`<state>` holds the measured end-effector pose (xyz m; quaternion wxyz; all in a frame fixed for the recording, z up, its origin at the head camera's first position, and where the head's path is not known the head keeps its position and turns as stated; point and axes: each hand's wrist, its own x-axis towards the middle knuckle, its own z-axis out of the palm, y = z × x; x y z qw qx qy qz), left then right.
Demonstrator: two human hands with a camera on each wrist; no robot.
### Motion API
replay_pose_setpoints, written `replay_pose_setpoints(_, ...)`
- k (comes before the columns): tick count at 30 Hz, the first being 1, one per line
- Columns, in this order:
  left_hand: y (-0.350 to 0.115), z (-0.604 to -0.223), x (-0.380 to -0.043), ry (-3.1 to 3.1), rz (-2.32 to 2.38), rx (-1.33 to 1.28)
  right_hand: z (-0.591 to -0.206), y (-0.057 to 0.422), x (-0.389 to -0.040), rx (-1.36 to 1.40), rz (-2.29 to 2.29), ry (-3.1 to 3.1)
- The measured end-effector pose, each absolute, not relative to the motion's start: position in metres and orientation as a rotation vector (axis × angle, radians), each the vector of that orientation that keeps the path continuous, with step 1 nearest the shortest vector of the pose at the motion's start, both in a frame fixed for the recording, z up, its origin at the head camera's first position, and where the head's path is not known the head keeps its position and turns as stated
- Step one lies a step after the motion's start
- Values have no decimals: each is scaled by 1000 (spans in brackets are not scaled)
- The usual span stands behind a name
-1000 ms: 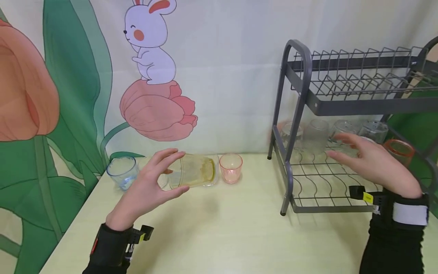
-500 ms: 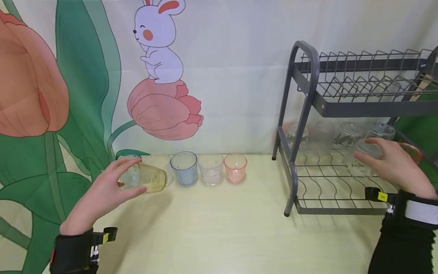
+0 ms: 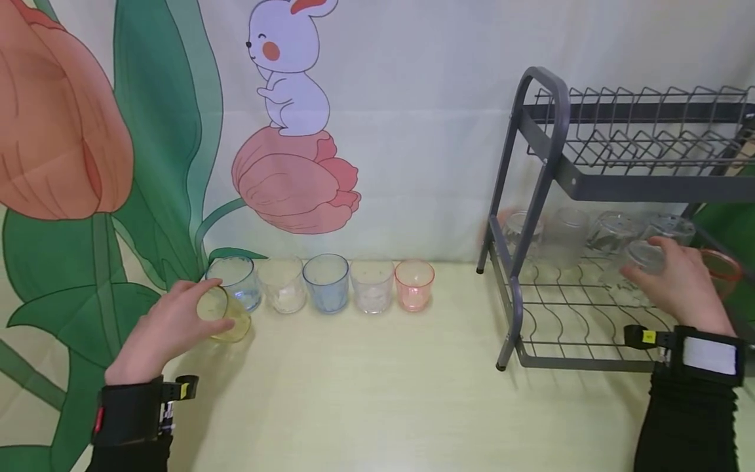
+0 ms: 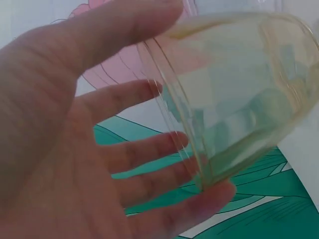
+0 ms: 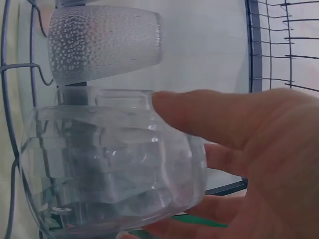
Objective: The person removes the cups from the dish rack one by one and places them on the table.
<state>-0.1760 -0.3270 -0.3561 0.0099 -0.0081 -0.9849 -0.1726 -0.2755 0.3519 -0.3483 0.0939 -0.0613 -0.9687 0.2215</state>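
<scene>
My left hand (image 3: 162, 328) grips a yellow glass (image 3: 238, 326) by its rim, thumb on one side and fingers on the other. The glass is tilted, its base pointing right and down, in front of a blue glass (image 3: 238, 282) at the left end of a row. In the left wrist view the transparent yellow glass (image 4: 239, 94) fills the right side. My right hand (image 3: 684, 288) holds a clear faceted glass (image 5: 109, 164) around its base. That glass is upside down over the lower tier of the dark metal dish rack (image 3: 590, 362).
Along the wall, the row continues with a clear glass (image 3: 284, 288), another blue glass (image 3: 327, 285), a second clear glass (image 3: 372, 288) and a pink glass (image 3: 415, 286). Several upturned glasses, including a bumpy one (image 5: 104, 42), stand behind my right hand. An orange-rimmed glass (image 3: 722, 272) is at the right.
My left hand has carried the yellow glass left past the row and tipped its base downward. My right hand has gone from hovering open at the rack to holding the clear glass.
</scene>
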Motion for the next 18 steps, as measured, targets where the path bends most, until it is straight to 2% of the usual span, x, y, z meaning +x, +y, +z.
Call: replay_pose_setpoints(18, -333, -368, -181, -3134, -440, 103, -353, 354, -278, -173, 657, -2883)
